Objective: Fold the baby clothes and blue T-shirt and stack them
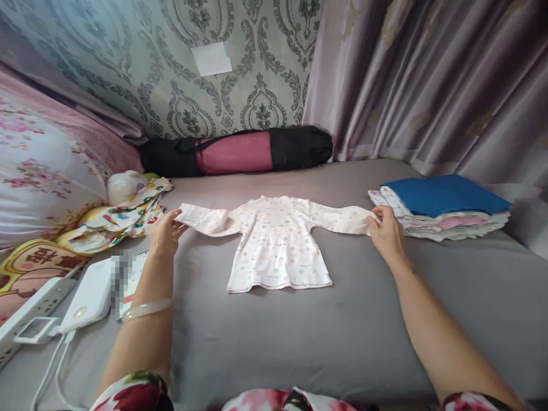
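Note:
A small white long-sleeved baby shirt [278, 248] with a faint print lies flat on the grey sheet, neckline away from me and hem toward me. Its two sleeves are stretched out sideways. My left hand [166, 233] pinches the cuff of the left-hand sleeve, which is a little raised and creased. At the other side my right hand [387, 231] grips the end of the right-hand sleeve between thumb and fingers. Just beyond my right hand is a stack of folded clothes [454, 225] with a blue folded cloth [445, 195] on top.
A black and pink rolled bag [235, 151] lies against the patterned wall. To the left are a floral pillow [47, 165], a colourful printed cloth [124, 220], a power strip [34, 311] and a white power bank [88, 294] with cables. Purple curtains [406, 85] hang behind.

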Available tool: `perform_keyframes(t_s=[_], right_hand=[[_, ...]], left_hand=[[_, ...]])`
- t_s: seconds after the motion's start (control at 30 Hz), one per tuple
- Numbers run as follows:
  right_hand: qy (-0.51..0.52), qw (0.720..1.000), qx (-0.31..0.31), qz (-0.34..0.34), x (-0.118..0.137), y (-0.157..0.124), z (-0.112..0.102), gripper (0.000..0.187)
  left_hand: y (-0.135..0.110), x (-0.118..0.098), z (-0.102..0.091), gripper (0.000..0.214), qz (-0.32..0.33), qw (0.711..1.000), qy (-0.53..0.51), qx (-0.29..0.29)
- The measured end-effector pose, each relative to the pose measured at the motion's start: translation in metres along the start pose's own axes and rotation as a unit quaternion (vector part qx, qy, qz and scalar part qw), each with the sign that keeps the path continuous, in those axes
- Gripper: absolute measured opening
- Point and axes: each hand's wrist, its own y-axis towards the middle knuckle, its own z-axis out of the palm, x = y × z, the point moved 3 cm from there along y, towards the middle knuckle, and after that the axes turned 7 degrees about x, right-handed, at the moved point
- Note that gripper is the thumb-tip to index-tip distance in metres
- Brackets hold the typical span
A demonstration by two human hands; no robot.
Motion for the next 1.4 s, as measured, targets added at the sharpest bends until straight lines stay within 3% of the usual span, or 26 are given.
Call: perform_keyframes(t_s=[0.17,0.37,0.5,0.63,0.7,0.73,0.8,0.9,1.0,1.13,1.3,1.4], right_hand=[[-0.115,0.988,0.036,-0.101,0.004,0.003,0.001,0.031],[-0.23,0.965,0.076,-0.096,0.002,0.001,0.01,0.038],[-0.269,0.959,0.064,-0.057,0.005,-0.005,0.009,0.035],[-0.242,0.969,0.035,-0.024,0.026,-0.012,-0.002,0.035],[-0.186,0.976,0.113,-0.01,0.042,-0.018,-0.002,0.033],[-0.151,0.972,0.179,0.0,0.05,-0.022,0.001,0.033],[-0.089,0.948,0.307,-0.001,0.067,-0.033,0.007,0.032],[-0.051,0.918,0.394,-0.014,0.088,-0.049,0.01,0.03],[-0.041,0.893,0.447,-0.019,0.1,-0.061,0.006,0.033],[-0.036,0.859,0.51,-0.021,0.108,-0.071,0.002,0.036],[-0.037,0.843,0.536,-0.034,0.109,-0.074,0.005,0.035],[-0.014,0.831,0.556,-0.017,0.099,-0.072,0.008,0.029]], left_hand=[[0.021,0.004,-0.004,0.027,0.046,0.998,0.035,-0.039],[0.037,0.018,-0.015,0.032,0.053,0.968,0.237,-0.063],[0.023,0.017,-0.012,0.04,0.091,0.888,0.449,-0.038],[-0.018,0.002,0.006,0.042,0.159,0.79,0.589,-0.06],[-0.04,-0.001,0.018,0.037,0.142,0.767,0.625,-0.024],[-0.051,0.001,0.026,0.033,0.12,0.758,0.641,0.031],[-0.072,0.007,0.038,0.031,0.072,0.74,0.656,0.131],[-0.104,0.019,0.05,0.034,0.025,0.714,0.664,0.22],[-0.129,0.029,0.053,0.035,0.028,0.716,0.656,0.239],[-0.147,0.039,0.05,0.036,0.048,0.74,0.624,0.249],[-0.146,0.043,0.047,0.035,0.054,0.776,0.569,0.267],[-0.14,0.039,0.042,0.035,0.039,0.783,0.553,0.282]])
